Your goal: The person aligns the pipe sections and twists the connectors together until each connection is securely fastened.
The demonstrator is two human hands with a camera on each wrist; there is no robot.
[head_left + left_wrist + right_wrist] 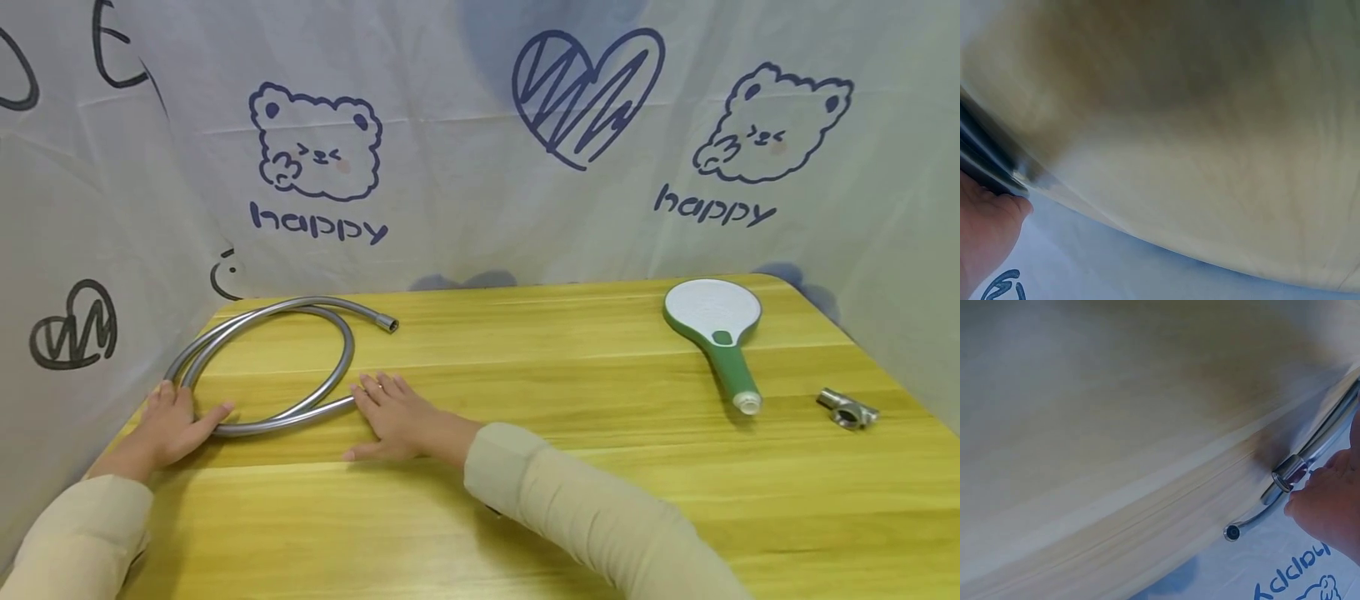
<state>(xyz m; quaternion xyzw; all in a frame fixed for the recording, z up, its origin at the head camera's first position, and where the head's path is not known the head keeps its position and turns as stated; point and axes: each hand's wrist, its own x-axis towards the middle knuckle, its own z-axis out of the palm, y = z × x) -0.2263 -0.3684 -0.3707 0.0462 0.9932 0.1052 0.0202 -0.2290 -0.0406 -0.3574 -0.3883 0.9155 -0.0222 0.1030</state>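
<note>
A silver shower hose lies loosely coiled on the left of the wooden table. My left hand rests on the coil's left bend, its thumb stretched out to the right. Fingers extended, my right hand lies over the hose's near end and hides that end in the head view. In the right wrist view the end's metal nut shows right at the fingers of this hand. The hose's other end, a metal connector, points right on the far side of the coil.
A green and white shower head lies at the table's right, handle toward the front. Further right sits a small chrome bracket-like fitting. White cloth with drawn bears and hearts hangs behind the table and along its sides.
</note>
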